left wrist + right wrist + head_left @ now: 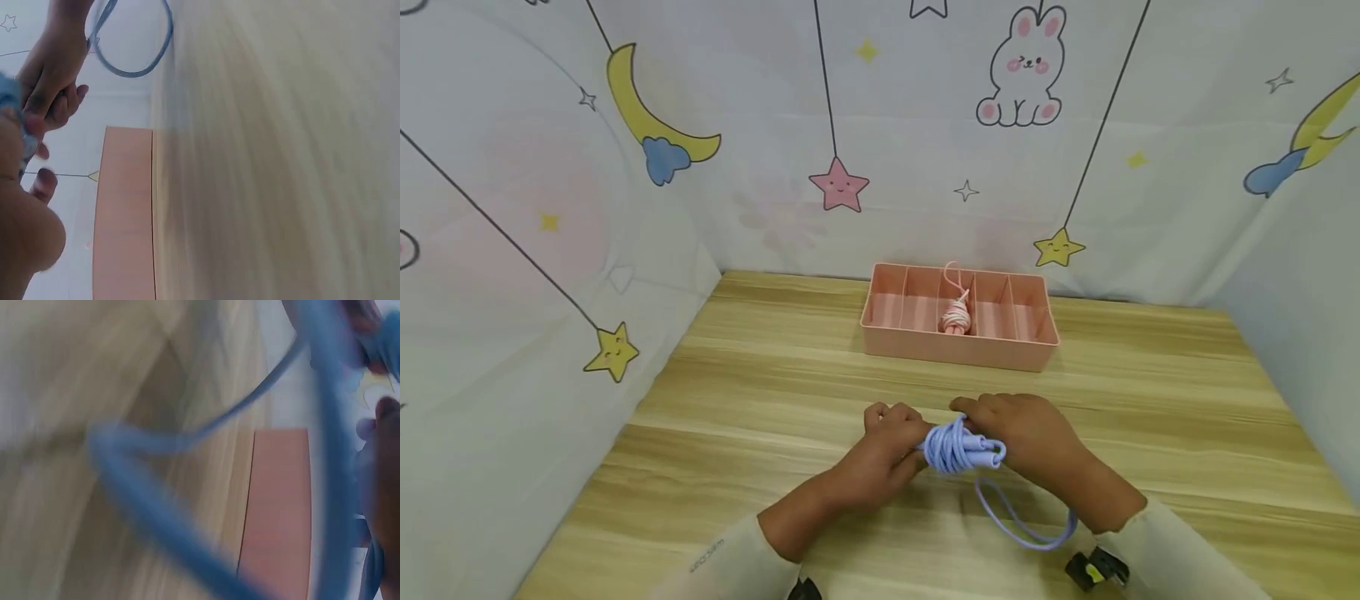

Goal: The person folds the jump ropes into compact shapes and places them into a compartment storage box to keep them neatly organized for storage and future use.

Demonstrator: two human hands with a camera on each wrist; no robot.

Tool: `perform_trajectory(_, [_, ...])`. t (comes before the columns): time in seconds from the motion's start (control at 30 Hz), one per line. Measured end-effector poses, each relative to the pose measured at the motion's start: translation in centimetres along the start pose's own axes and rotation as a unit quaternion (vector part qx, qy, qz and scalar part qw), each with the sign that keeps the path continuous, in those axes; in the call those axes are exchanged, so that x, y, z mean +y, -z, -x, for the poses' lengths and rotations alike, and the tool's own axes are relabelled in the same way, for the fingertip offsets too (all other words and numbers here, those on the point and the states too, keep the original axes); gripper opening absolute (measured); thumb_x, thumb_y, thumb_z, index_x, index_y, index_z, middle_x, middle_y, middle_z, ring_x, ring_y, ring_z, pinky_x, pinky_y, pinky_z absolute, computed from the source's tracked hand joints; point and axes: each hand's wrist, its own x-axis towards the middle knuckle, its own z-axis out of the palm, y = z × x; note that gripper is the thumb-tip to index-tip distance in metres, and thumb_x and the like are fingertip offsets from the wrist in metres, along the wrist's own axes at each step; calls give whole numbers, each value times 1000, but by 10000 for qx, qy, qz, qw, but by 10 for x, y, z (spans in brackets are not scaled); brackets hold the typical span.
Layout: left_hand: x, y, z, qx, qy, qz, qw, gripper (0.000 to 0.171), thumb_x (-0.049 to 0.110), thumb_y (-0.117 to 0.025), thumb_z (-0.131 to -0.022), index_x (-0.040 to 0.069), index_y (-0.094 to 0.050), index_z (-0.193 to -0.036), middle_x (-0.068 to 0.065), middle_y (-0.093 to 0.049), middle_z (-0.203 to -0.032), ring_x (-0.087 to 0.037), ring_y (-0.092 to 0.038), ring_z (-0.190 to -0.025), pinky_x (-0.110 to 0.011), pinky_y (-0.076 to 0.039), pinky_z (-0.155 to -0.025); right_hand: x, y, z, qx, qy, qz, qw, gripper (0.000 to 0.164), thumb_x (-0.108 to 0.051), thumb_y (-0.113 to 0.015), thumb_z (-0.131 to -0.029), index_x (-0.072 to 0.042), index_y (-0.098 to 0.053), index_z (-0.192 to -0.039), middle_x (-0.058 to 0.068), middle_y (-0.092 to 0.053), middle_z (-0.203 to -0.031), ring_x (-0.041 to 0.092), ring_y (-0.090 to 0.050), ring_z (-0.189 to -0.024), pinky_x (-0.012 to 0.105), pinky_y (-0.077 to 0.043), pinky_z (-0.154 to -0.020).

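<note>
A light blue jump rope (952, 448), its cord wound round two tube-like handles, is held up over the table between the hands. My left hand (887, 454) grips the bundle's left end. Curled over the rope's right side is my right hand (1033, 433), holding the cord; its fingertips are partly hidden. A loose loop of cord (1037, 546) hangs below the right hand, and the same loop crosses the right wrist view as a blurred blue cord (156, 506). In the left wrist view, the right hand (53, 69) has bent fingers close to the left hand (28, 231).
Behind the hands, a pink divided tray (955, 350) stands near the back of the wood-grain table (760, 383). One middle compartment contains a wound pink-and-white rope (957, 318) with a loop sticking up. White printed cloth (760, 225) encloses the back and sides.
</note>
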Motion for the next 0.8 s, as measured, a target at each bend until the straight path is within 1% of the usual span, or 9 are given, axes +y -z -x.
perform_trajectory(0.07, [3,-2,-1,479,253,273,9982,16,13,-65,-100,14,-70,-115,6,-59,-97,-13,-48,-98,-48,-14,-90,-12,-4,-3,80,-194,61,9998,24,-22,-63,-98,-7,-67,-117,1,-70,-87,14,-65,-67,32,-51,-51])
perform_trajectory(0.13, [6,-3,-5,976,610,254,9930,15,14,-66,-99,14,-71,-113,6,-62,-96,-14,-49,-96,-48,-13,-89,-24,-6,-8,65,-504,64,9987,24,-16,-71,-91,-2,-65,-110,3,-68,-79,15,-62,-58,34,-47,-45])
perform_trajectory(0.2, [9,-2,-9,1376,1110,52,9842,10,16,-66,-99,14,-71,-108,6,-64,-92,-15,-49,-93,-49,-13,-88,-36,-4,-12,-169,-845,-101,9962,28,-14,-74,-91,1,-62,-111,3,-61,-68,13,-52,-48,34,-42,-40])
perform_trajectory(0.3, [11,-1,-15,1750,1854,-418,9661,7,20,-65,-100,16,-69,-101,7,-66,-84,-18,-50,-89,-51,-15,-88,-50,1,-18,-827,-1272,-853,9847,32,-18,-71,-97,3,-58,-117,3,-64,-71,11,-54,-51,35,-47,-45])
perform_trajectory(0.4, [9,-2,-18,1913,2231,-1055,9500,7,24,-66,-100,18,-68,-97,8,-66,-76,-20,-50,-83,-52,-17,-85,-58,6,-21,-1216,-1456,-1538,9697,24,-19,-67,-100,0,-60,-113,-2,-65,-77,6,-55,-60,32,-50,-54])
perform_trajectory(0.5, [9,-1,-19,1758,2207,-2019,9379,6,28,-71,-97,22,-70,-96,9,-65,-71,-20,-49,-79,-53,-20,-85,-59,9,-22,-1191,-1428,-1787,9662,12,-16,-67,-100,-9,-58,-98,-12,-52,-70,2,-46,-58,27,-45,-54])
perform_trajectory(0.6, [11,1,-19,1358,2113,-3003,9202,8,32,-72,-96,25,-68,-93,9,-65,-72,-19,-45,-77,-53,-23,-85,-54,10,-20,-975,-1205,-1685,9734,19,-14,-67,-98,-14,-52,-87,-15,-39,-65,1,-37,-54,24,-37,-50])
perform_trajectory(0.73, [15,4,-17,368,1864,-4144,8900,9,31,-73,-95,26,-65,-95,9,-64,-78,-20,-44,-82,-52,-25,-88,-39,8,-17,-534,-227,-815,9950,19,-20,-69,-98,-13,-58,-84,-12,-47,-63,3,-45,-52,24,-38,-46])
perform_trajectory(0.8, [17,6,-15,-239,1558,-4471,8805,12,27,-76,-92,26,-66,-98,9,-62,-78,-20,-46,-87,-51,-25,-92,-31,9,-16,-293,418,-206,9985,25,-28,-63,-103,-14,-60,-83,-9,-52,-65,7,-50,-52,25,-39,-46])
